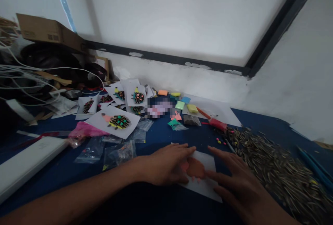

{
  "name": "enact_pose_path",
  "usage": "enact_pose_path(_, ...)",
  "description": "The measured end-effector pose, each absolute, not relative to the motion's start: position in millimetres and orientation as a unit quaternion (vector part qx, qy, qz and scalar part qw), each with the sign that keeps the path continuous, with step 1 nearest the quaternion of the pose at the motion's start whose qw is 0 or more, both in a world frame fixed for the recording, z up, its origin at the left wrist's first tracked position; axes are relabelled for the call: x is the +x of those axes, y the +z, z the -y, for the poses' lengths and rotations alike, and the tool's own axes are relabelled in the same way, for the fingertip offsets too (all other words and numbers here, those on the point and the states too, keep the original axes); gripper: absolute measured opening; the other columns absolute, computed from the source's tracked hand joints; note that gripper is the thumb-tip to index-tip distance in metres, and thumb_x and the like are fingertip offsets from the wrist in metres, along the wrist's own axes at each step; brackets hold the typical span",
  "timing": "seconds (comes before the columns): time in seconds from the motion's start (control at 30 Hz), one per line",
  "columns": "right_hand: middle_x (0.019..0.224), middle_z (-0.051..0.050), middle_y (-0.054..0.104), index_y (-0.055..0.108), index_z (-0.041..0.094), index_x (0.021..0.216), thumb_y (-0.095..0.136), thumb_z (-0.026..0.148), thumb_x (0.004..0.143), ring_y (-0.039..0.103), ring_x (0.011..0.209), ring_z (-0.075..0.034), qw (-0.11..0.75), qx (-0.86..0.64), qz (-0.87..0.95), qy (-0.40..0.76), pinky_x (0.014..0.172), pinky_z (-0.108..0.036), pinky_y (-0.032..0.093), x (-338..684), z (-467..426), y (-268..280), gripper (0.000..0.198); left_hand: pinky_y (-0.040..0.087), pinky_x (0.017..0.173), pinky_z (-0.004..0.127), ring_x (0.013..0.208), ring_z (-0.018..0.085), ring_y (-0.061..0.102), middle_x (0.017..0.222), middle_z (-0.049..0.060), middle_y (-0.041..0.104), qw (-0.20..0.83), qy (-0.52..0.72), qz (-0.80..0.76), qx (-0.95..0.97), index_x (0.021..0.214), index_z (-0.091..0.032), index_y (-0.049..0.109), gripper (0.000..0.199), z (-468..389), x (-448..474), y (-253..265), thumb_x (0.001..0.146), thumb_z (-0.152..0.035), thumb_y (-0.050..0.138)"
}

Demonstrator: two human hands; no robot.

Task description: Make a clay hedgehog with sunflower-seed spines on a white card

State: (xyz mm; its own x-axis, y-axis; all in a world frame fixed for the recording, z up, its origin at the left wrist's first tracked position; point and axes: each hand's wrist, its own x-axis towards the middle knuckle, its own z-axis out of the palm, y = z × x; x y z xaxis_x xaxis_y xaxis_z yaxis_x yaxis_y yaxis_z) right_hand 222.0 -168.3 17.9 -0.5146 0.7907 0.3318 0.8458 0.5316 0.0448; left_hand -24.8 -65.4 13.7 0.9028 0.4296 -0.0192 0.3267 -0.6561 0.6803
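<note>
On the blue table in front of me lies a white paper sheet (205, 191) bearing a flat orange-brown oval of modelling clay (196, 168). Pink clay (184, 165) joins the oval's left side, and small pink bits sit below it. My left hand (165, 164) rests over the sheet's left side, fingers stretched out and thumb apart, holding nothing visible. At the sheet's right edge my right hand (238, 180) is spread open, one fingertip close to the oval; whether it touches the clay I cannot tell.
Striped sunflower seeds (275, 169) are heaped at right. Seed-and-clay hedgehog pictures (118, 121) lie at back left. Clay packets (192, 108) and small clay balls (219, 141) lie beyond the sheet. Plastic bags (119, 154) and a long white box (31, 162) occupy the left.
</note>
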Motion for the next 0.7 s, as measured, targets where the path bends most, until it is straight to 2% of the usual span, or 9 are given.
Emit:
enact_pose_path(0.13,0.148,-0.001,0.039,0.059,0.04,0.125,0.059,0.038,0.086,0.046,0.127,-0.028,0.106,-0.45,0.881,-0.1,0.094,-0.045,0.048,220.4,168.3,18.5,0.039,0.019,0.114,0.048,0.141,0.029,0.022,0.151,0.013,0.029,0.357,0.066,-0.209,0.908,0.147,-0.017,0.024,0.082,66.3,-25.9,15.1,0.077,-0.031,0.066)
enact_pose_path(0.33,0.144,-0.003,0.044,0.058,0.04,0.126,0.056,0.034,0.088,0.05,0.123,-0.026,0.119,-0.443,0.882,-0.111,0.09,-0.042,0.051,220.5,167.0,20.1,0.038,0.017,0.115,0.047,0.142,0.028,0.021,0.152,0.012,0.028,0.357,0.061,-0.209,0.908,0.148,-0.017,0.024,0.083,65.3,-27.2,11.6,0.078,-0.035,0.065)
enact_pose_path(0.53,0.152,0.0,0.031,0.055,0.042,0.128,0.058,0.036,0.087,0.046,0.127,-0.025,0.105,-0.438,0.886,-0.109,0.091,-0.04,0.052,219.7,170.9,16.6,0.042,0.018,0.115,0.047,0.141,0.028,0.022,0.151,0.012,0.03,0.355,0.069,-0.21,0.908,0.148,-0.019,0.024,0.083,66.0,-26.5,12.5,0.077,-0.034,0.066)
enact_pose_path(0.7,0.151,0.001,0.033,0.057,0.044,0.124,0.058,0.038,0.087,0.048,0.126,-0.026,0.091,-0.445,0.885,-0.1,0.09,-0.042,0.052,219.6,170.3,16.7,0.038,0.019,0.115,0.047,0.141,0.028,0.023,0.151,0.013,0.029,0.361,0.052,-0.227,0.903,0.147,-0.016,0.026,0.083,68.2,-25.2,20.9,0.077,-0.033,0.066)
